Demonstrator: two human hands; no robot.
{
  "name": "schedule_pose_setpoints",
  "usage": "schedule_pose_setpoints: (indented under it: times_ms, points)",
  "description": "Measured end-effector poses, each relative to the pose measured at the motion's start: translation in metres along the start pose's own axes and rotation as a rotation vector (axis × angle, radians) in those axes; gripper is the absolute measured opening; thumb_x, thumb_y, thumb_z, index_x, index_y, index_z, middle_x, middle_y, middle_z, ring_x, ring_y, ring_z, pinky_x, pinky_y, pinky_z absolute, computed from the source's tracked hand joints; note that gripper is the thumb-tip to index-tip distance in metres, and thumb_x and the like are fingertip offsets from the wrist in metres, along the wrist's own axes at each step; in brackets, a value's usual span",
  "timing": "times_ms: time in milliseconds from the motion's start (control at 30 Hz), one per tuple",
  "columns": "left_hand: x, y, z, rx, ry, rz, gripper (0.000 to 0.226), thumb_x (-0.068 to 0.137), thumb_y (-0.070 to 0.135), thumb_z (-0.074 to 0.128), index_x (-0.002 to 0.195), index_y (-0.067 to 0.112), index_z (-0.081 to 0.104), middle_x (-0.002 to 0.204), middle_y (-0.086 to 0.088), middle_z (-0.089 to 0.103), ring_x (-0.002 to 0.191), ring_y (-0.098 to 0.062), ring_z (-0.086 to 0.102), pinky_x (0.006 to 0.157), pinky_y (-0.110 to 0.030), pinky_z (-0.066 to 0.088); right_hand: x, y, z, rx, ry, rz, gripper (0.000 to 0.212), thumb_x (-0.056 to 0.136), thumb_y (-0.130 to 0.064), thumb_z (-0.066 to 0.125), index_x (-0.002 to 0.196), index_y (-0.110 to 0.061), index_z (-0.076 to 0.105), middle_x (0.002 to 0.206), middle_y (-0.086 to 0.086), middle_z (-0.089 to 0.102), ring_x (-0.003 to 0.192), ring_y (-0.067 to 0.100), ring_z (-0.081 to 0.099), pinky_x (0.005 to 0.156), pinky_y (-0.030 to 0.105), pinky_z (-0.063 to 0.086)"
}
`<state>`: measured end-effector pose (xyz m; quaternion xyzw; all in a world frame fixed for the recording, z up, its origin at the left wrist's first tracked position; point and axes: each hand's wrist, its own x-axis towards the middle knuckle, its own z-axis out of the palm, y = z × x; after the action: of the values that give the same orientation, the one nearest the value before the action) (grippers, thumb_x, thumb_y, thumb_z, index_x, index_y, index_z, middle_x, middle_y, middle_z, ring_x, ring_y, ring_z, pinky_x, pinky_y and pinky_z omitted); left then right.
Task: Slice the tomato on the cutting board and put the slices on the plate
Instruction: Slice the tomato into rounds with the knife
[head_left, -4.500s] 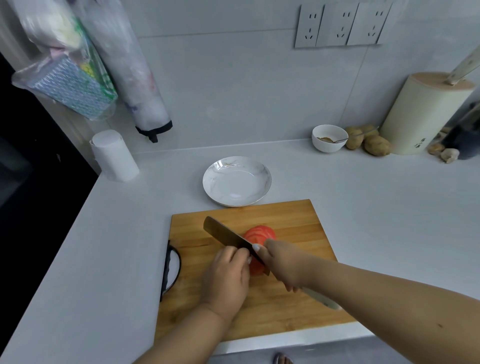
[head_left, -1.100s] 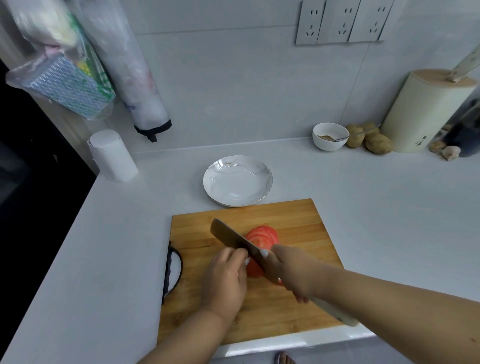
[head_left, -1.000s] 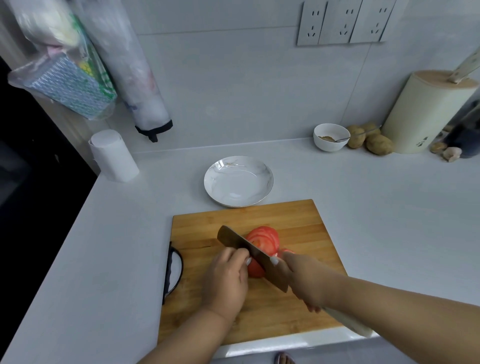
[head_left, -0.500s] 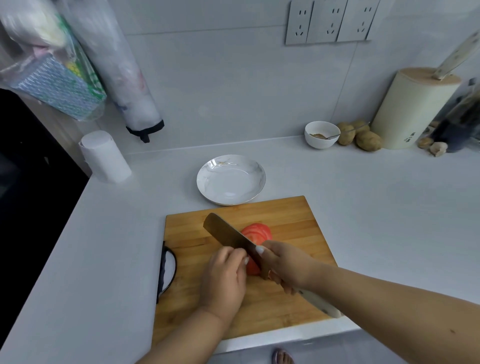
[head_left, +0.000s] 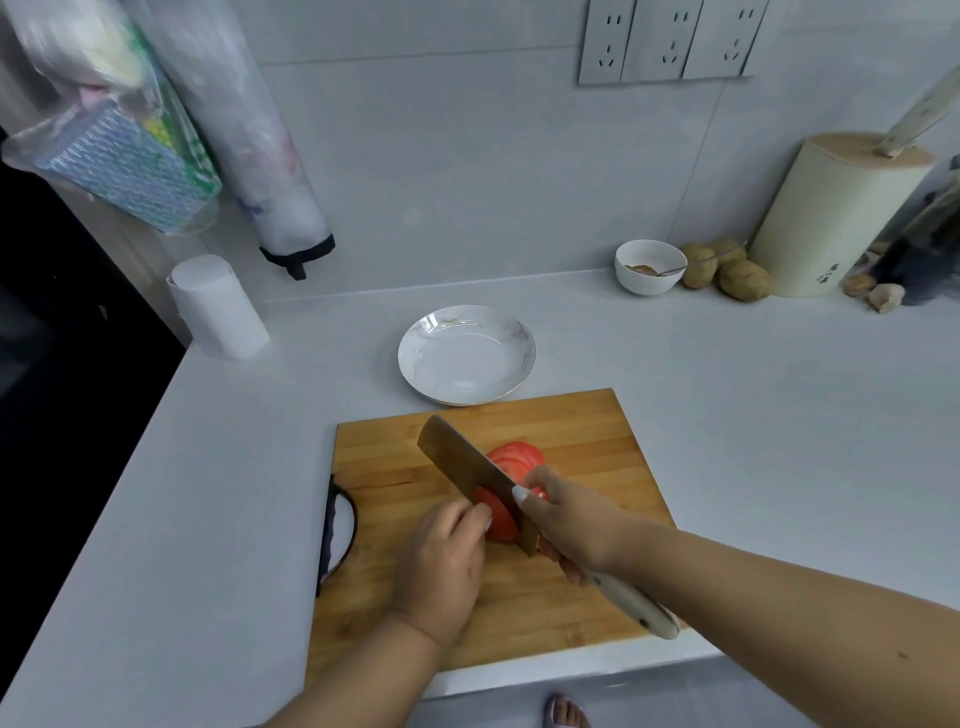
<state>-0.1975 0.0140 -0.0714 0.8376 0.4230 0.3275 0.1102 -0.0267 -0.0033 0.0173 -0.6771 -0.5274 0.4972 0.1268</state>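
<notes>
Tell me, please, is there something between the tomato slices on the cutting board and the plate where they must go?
Nothing visible is in the way. The tomato slices lie on the cutting board, and the plate sits just beyond its far edge, with nothing on it. Only bare board lies between them; the knife blade is beside the slices, not across that path.

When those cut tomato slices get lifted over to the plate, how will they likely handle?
The cut slices look thin and lean fanned on the cutting board, so they'll probably flop and slide apart. Their cut faces look wet, so likely slippery. The plate is shallow and close, so a knife-blade scoop may suit.
</notes>
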Motion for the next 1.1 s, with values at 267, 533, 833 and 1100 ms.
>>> schedule_pose_setpoints:
  times_ms: [267,533,833,1100]
  points:
    - [0.003,-0.005,-0.001,0.071,-0.041,0.048,0.017,0.085,0.016,0.047,0.096,0.016,0.059,0.085,-0.004,0.061,0.076,-0.018,0.053,0.057,-0.028,0.049,-0.008,-0.010,-0.006,-0.071,-0.006,0.025,0.035,0.102,-0.047,0.030,0.091,-0.018,0.046,0.065,0.007,0.055,0.038,0.016,0.050,0.039,0.024,0.042]
    - [0.005,0.002,0.000,0.075,-0.122,-0.095,0.015,0.089,0.018,0.054,0.098,0.014,0.065,0.087,-0.006,0.062,0.076,-0.021,0.059,0.057,-0.030,0.053,-0.041,-0.024,-0.032,-0.096,0.038,0.018,0.050,0.101,-0.049,0.028,0.082,-0.009,0.050,0.057,0.006,0.053,0.035,0.018,0.049,0.045,0.025,0.044]
    - [0.010,0.007,0.000,0.074,-0.161,-0.145,0.032,0.087,0.029,0.036,0.096,0.015,0.064,0.083,-0.006,0.058,0.071,-0.020,0.056,0.051,-0.033,0.051,-0.061,-0.024,-0.031,-0.151,-0.003,0.066,0.049,0.100,-0.051,0.028,0.073,-0.016,0.047,0.061,0.005,0.054,0.039,0.017,0.051,0.046,0.026,0.046]
    - [0.008,0.004,0.002,0.057,-0.145,-0.155,0.029,0.085,0.026,0.039,0.099,0.015,0.062,0.086,-0.006,0.059,0.074,-0.022,0.056,0.055,-0.035,0.052,-0.059,-0.025,-0.027,-0.257,-0.019,0.083,0.044,0.100,-0.054,0.021,0.078,-0.024,0.045,0.070,0.006,0.056,0.042,0.015,0.053,0.046,0.023,0.047]
